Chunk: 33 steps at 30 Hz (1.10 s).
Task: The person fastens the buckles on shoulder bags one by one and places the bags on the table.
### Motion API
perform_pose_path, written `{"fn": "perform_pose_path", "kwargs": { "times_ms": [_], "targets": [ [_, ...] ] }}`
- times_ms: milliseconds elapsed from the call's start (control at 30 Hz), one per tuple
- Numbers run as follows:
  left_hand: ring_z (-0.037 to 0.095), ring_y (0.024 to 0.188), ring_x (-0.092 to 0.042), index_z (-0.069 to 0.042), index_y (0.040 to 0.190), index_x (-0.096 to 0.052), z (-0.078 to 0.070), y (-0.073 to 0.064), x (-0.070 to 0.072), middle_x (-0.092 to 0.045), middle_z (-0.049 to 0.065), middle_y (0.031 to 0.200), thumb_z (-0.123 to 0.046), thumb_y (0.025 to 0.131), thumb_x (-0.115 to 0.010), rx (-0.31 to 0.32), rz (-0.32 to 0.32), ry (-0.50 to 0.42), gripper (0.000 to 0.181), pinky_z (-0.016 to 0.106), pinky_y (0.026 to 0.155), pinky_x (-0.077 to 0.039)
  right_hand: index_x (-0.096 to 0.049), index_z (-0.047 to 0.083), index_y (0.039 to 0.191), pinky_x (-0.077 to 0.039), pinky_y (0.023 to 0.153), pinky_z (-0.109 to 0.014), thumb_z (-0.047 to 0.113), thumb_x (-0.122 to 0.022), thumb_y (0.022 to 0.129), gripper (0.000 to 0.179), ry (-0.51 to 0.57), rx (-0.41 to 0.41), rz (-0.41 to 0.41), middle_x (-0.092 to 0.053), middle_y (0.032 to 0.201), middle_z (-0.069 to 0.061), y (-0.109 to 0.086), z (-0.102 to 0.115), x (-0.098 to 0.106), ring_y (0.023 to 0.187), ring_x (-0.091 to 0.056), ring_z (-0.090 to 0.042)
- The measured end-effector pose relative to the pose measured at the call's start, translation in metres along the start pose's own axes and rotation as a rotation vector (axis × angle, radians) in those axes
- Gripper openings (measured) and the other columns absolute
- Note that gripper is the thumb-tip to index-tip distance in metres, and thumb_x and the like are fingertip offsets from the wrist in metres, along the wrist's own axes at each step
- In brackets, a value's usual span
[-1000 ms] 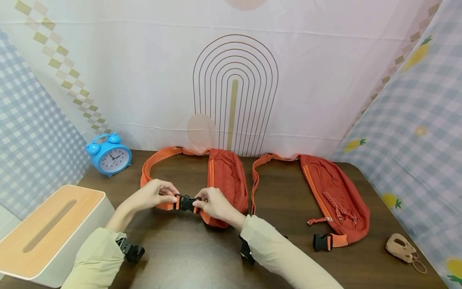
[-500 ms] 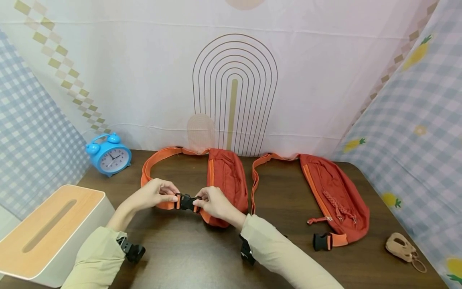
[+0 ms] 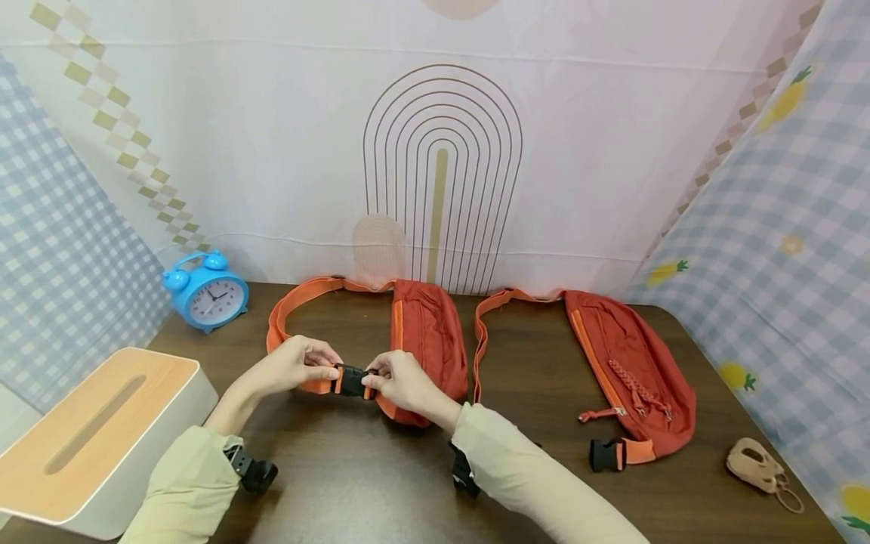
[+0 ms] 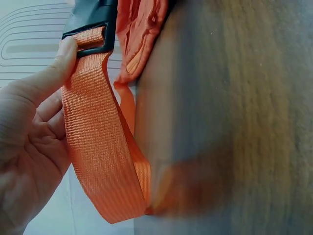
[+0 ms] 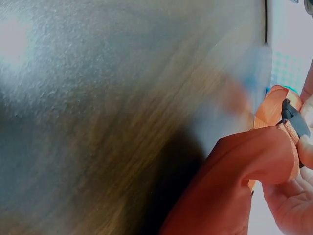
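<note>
Wood-lidded tissue box [image 3: 118,423] far left, blue twin-bell alarm clock [image 3: 216,298] behind it. Left hand [image 3: 294,364] pinches orange webbing strap [image 3: 277,317] at left end of black side-release buckle [image 3: 350,381]; halves together. Right hand [image 3: 409,384] pinches buckle's right end, in front of red waist bag [image 3: 430,336]. Second red waist bag [image 3: 635,363] lies further right, beige key-ring item [image 3: 756,465] rightmost.

The left hand [image 3: 295,363] and right hand [image 3: 405,380] pinch opposite ends of a black buckle [image 3: 352,381] over the worktop [image 3: 340,476]. A red bag [image 3: 435,329] sits just beyond the right hand; a second bag [image 3: 628,363] lies well to that hand's right. Left of the left hand stand a blue clock [image 3: 214,300] and a white box [image 3: 129,431].
</note>
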<state>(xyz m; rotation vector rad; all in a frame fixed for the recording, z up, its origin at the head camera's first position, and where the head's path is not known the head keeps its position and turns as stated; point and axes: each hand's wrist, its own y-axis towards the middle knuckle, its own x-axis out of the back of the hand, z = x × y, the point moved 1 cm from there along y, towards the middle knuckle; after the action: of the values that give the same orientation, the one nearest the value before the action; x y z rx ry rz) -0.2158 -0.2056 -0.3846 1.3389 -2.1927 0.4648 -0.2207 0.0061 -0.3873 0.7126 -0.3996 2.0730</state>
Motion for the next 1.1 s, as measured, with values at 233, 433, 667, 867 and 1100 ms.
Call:
{"fn": "perform_pose_path", "kwargs": {
  "times_ms": [233, 433, 667, 867, 1100],
  "targets": [
    [0.006, 0.068, -0.06, -0.001, 0.093, -0.065, -0.002, 0.0, -0.001, -0.068, 0.009, 0.081, -0.019, 0.083, -0.066, -0.003, -0.003, 0.021, 0.021, 0.022, 0.063, -0.048, -0.068, 0.0, 0.093, -0.045, 0.056, -0.017, 0.011, -0.063, 0.086, 0.014, -0.001, -0.004, -0.011, -0.067, 0.074, -0.007, -0.001, 0.0, -0.002, 0.06, -0.053, -0.005],
    [0.006, 0.069, -0.06, -0.002, 0.093, -0.065, 0.002, -0.004, -0.002, -0.069, 0.007, 0.081, -0.021, 0.084, -0.065, 0.003, 0.013, 0.032, 0.021, 0.021, 0.064, -0.049, -0.068, 0.001, 0.092, -0.045, 0.056, -0.017, 0.013, -0.064, 0.085, 0.015, -0.039, 0.016, 0.005, -0.067, 0.078, -0.008, -0.001, -0.001, -0.005, 0.06, -0.052, -0.004],
    [0.005, 0.071, -0.06, -0.002, 0.092, -0.065, 0.002, -0.001, -0.004, -0.069, 0.006, 0.081, -0.02, 0.084, -0.065, -0.022, 0.055, 0.063, 0.019, 0.021, 0.067, -0.049, -0.068, 0.001, 0.095, -0.044, 0.056, -0.017, 0.015, -0.065, 0.085, 0.017, -0.095, 0.017, 0.03, -0.069, 0.082, -0.009, -0.001, -0.003, -0.001, 0.062, -0.055, -0.007],
    [0.003, 0.069, -0.058, -0.006, 0.091, -0.066, 0.006, -0.001, -0.008, -0.068, 0.002, 0.079, -0.02, 0.084, -0.065, -0.018, 0.094, 0.123, 0.015, 0.021, 0.064, -0.048, -0.066, 0.0, 0.105, -0.05, 0.065, -0.022, 0.019, -0.062, 0.087, 0.026, -0.059, 0.01, 0.029, -0.07, 0.093, -0.011, -0.004, 0.001, 0.016, 0.079, -0.065, -0.016],
    [0.003, 0.072, -0.059, -0.007, 0.089, -0.066, 0.009, -0.003, -0.009, -0.068, 0.001, 0.081, -0.017, 0.084, -0.065, -0.017, 0.107, 0.151, 0.011, 0.021, 0.065, -0.048, -0.067, 0.007, 0.104, -0.05, 0.075, -0.027, 0.026, -0.06, 0.088, 0.025, -0.096, -0.011, 0.039, -0.069, 0.098, -0.006, -0.01, -0.008, 0.047, 0.088, -0.063, -0.015]
  ]
}}
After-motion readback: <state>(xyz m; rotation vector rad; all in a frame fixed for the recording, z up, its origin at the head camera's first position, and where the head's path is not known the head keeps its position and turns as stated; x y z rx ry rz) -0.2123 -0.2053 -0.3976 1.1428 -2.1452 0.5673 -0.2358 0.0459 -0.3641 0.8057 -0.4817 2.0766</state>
